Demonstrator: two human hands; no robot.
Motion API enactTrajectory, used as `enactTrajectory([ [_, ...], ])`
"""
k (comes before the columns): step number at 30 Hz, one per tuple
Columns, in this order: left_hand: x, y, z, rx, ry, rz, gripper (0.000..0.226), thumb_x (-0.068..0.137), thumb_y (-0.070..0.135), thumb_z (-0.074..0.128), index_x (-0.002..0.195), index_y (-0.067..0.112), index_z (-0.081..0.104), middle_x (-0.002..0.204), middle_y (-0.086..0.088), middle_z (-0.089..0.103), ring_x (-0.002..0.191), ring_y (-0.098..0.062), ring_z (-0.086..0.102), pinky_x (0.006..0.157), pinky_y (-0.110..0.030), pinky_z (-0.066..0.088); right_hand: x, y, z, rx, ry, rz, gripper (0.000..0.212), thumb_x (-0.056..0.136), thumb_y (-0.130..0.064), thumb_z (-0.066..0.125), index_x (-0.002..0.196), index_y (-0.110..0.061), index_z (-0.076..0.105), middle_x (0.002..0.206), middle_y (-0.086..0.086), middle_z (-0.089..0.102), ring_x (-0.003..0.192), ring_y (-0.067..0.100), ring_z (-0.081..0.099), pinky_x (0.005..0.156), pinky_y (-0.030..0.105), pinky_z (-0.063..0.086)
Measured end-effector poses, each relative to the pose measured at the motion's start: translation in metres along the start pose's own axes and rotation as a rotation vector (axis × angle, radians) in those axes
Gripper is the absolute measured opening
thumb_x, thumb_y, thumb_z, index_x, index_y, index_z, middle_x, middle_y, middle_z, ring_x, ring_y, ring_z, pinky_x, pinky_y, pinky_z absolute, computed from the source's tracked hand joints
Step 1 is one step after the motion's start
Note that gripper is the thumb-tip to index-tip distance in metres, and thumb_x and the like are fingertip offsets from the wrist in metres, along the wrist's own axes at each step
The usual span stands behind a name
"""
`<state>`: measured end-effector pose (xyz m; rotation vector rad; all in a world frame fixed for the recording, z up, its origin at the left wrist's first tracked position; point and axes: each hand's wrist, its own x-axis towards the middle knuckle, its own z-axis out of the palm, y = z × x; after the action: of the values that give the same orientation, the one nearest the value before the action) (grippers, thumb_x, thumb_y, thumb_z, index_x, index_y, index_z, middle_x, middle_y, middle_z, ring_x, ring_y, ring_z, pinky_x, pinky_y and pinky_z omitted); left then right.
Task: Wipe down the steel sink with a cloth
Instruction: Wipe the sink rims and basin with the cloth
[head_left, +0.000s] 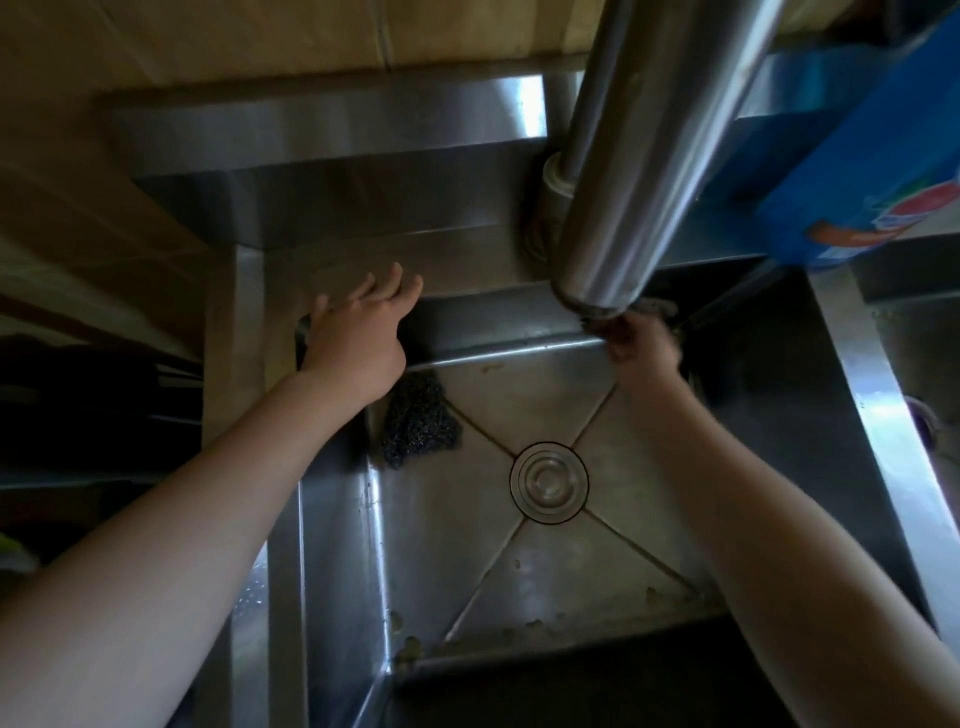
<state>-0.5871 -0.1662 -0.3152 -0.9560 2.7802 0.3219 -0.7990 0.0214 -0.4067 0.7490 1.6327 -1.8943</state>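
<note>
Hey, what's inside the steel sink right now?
A dark scouring pad lies in the back left corner, partly hidden by the left hand; a round drain sits mid-floor. The faucet spout covers most of the dark cloth the right hand grips.

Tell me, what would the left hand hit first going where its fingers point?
The left hand would likely meet the steel upstand behind the rear ledge, left of the tap base; depth unclear.

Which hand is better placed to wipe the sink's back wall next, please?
The right hand: it is at the back wall, gripping something dark, likely the cloth; the left hand is open, holding nothing.
</note>
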Motion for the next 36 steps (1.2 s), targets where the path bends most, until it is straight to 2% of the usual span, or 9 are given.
enactTrajectory([
  [3, 0.001, 0.000, 0.000, 0.007, 0.012, 0.009, 0.062, 0.075, -0.001, 0.050, 0.133, 0.021, 0.048, 0.142, -0.008, 0.044, 0.128, -0.033, 0.040, 0.098, -0.049, 0.030, 0.015, -0.024, -0.019, -0.034, 0.061, -0.036, 0.032, 0.087, -0.010, 0.059, 0.118, -0.012, 0.059, 0.108, 0.009, 0.065, 0.091, 0.022, 0.063, 0.072, 0.029, 0.050],
  [7, 0.001, 0.001, 0.000, 0.011, 0.038, 0.006, 0.060, 0.075, -0.001, 0.050, 0.132, 0.017, 0.048, 0.141, -0.008, 0.044, 0.126, -0.033, 0.042, 0.097, -0.047, 0.030, -0.004, 0.000, 0.004, 0.052, 0.084, 0.037, 0.015, 0.085, -0.001, 0.058, 0.088, -0.016, 0.060, 0.088, 0.007, 0.065, 0.073, 0.018, 0.061, 0.057, 0.025, 0.047],
  [10, 0.001, 0.002, -0.001, 0.004, 0.050, 0.005, 0.055, 0.075, -0.001, 0.050, 0.128, 0.012, 0.051, 0.139, -0.010, 0.046, 0.125, -0.033, 0.042, 0.096, -0.047, 0.030, -0.032, 0.041, 0.034, 0.018, -0.046, 0.157, 0.018, 0.088, -0.004, 0.058, 0.099, -0.017, 0.055, 0.094, 0.010, 0.061, 0.068, 0.016, 0.056, 0.059, 0.025, 0.043],
  [14, 0.001, 0.001, 0.001, -0.019, 0.068, 0.003, 0.049, 0.074, -0.003, 0.050, 0.121, 0.010, 0.055, 0.134, -0.012, 0.049, 0.123, -0.034, 0.044, 0.094, -0.046, 0.030, -0.062, 0.094, 0.071, 0.015, -0.186, 0.313, 0.007, 0.093, -0.007, 0.051, 0.098, -0.012, 0.051, 0.063, 0.007, 0.049, 0.047, 0.011, 0.036, 0.053, 0.024, 0.028],
  [17, 0.002, -0.003, 0.005, -0.011, 0.059, 0.037, 0.062, 0.076, -0.001, 0.050, 0.135, 0.018, 0.045, 0.148, -0.005, 0.037, 0.135, -0.028, 0.034, 0.097, -0.047, 0.028, -0.069, 0.103, 0.074, 0.084, -0.224, 0.358, 0.007, 0.094, -0.007, 0.051, 0.094, -0.013, 0.050, 0.049, 0.001, 0.045, 0.036, 0.007, 0.031, 0.053, 0.023, 0.026],
  [23, -0.006, -0.008, 0.010, 0.039, -0.079, 0.088, 0.079, 0.089, 0.011, 0.046, 0.149, 0.030, -0.002, 0.159, 0.005, -0.008, 0.146, -0.020, 0.002, 0.111, -0.054, 0.012, -0.058, 0.047, 0.035, -0.052, -0.138, 0.036, 0.013, 0.086, 0.002, 0.061, 0.085, -0.010, 0.058, 0.086, 0.016, 0.061, 0.082, 0.028, 0.060, 0.082, 0.040, 0.050],
  [29, -0.019, -0.019, -0.003, -0.025, -0.048, 0.085, 0.074, 0.093, 0.017, 0.045, 0.150, 0.031, 0.000, 0.159, 0.003, -0.007, 0.146, -0.019, 0.001, 0.112, -0.054, 0.008, -0.066, 0.005, 0.000, -0.300, -0.061, -0.300, 0.022, 0.080, 0.000, 0.070, 0.100, -0.006, 0.061, 0.102, 0.020, 0.065, 0.098, 0.034, 0.065, 0.087, 0.040, 0.053],
  [33, -0.037, -0.031, -0.008, -0.024, -0.059, 0.049, 0.068, 0.095, 0.022, 0.043, 0.150, 0.029, 0.004, 0.159, 0.002, -0.005, 0.145, -0.019, 0.003, 0.112, -0.052, 0.009, -0.105, 0.017, 0.005, -0.455, -0.177, -0.406, 0.029, 0.077, 0.002, 0.071, 0.099, -0.016, 0.061, 0.094, 0.009, 0.068, 0.080, 0.011, 0.069, 0.065, 0.020, 0.057],
  [36, -0.048, -0.040, -0.009, -0.003, -0.036, 0.036, 0.066, 0.095, 0.024, 0.042, 0.150, 0.029, 0.007, 0.159, 0.001, -0.002, 0.145, -0.019, 0.006, 0.111, -0.052, 0.013, -0.131, 0.035, 0.018, -0.495, -0.227, -0.403, 0.041, 0.077, -0.001, 0.072, 0.109, -0.023, 0.058, 0.101, 0.007, 0.069, 0.090, 0.012, 0.069, 0.077, 0.026, 0.057],
])
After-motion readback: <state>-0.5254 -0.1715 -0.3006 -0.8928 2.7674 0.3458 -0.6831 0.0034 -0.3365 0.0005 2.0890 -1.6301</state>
